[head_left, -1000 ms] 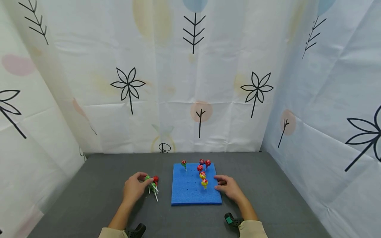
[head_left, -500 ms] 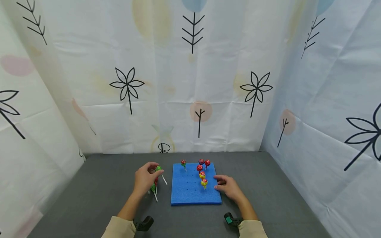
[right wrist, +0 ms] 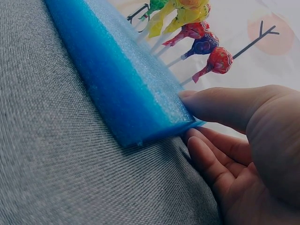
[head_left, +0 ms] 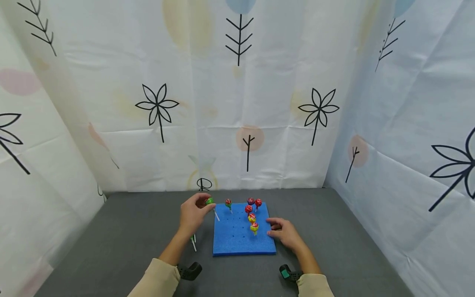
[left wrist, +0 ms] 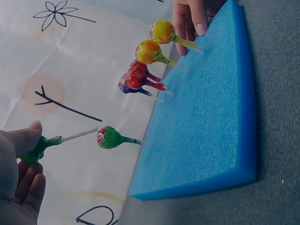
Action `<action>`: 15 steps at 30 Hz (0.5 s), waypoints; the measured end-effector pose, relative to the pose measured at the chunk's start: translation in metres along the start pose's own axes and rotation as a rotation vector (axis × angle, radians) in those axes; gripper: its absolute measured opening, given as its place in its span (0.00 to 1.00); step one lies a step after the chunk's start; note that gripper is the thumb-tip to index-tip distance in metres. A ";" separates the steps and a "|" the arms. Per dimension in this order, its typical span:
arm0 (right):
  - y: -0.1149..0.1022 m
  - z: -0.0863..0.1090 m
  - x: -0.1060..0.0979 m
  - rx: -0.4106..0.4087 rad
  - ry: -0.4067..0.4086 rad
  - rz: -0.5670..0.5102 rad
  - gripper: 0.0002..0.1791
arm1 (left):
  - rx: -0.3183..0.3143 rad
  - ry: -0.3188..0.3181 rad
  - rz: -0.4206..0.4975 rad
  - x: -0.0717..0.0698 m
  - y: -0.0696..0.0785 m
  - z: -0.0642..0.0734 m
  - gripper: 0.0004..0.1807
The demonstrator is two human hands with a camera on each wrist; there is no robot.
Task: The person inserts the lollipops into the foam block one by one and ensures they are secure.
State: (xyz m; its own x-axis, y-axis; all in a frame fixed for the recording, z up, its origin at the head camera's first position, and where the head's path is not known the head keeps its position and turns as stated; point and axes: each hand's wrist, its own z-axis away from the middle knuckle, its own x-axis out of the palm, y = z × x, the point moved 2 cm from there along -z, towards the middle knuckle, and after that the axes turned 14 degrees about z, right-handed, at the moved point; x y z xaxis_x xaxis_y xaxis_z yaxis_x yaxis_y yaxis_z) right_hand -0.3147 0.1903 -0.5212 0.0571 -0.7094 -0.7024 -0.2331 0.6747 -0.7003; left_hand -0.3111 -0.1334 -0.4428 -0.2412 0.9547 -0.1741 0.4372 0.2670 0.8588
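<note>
My left hand (head_left: 193, 214) pinches a green lollipop (head_left: 209, 201) by its wrapped head, between thumb and fingers. Its white stick (left wrist: 78, 134) angles down over the far left edge of a blue foam board (head_left: 228, 243). Close by, a green-and-red lollipop (left wrist: 109, 137) stands in the board. Toward the board's right side stand two yellow lollipops (head_left: 254, 227), two red ones (left wrist: 137, 75) and a purple one (right wrist: 205, 43). At the right edge, my right hand (head_left: 287, 235) holds the board, thumb over the top and fingers along the side.
Loose lollipops (head_left: 193, 243) lie on the grey table (head_left: 122, 243) left of the board, mostly hidden behind the left forearm. Small holes dot the board's top. A patterned white curtain (head_left: 208, 103) encloses the table at the back and sides.
My left hand has lifted the green lollipop from the loose pile and carried it right and away from me, to the board's far left corner. My right hand stays at the board's edge.
</note>
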 end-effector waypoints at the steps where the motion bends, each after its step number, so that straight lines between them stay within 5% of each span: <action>1: 0.000 0.000 0.000 -0.001 0.001 0.000 0.20 | 0.018 0.004 0.003 0.002 0.001 -0.001 0.16; 15: -0.003 0.001 -0.001 0.002 -0.003 -0.002 0.20 | 0.171 -0.005 0.046 0.030 -0.013 0.004 0.15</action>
State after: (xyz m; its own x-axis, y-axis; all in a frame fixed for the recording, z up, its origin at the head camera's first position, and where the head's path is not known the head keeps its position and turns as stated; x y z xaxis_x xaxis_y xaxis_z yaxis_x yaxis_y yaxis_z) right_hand -0.3131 0.1893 -0.5189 0.0607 -0.7104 -0.7012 -0.2313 0.6734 -0.7022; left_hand -0.3206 -0.1074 -0.4614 -0.2133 0.9670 -0.1391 0.5891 0.2409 0.7713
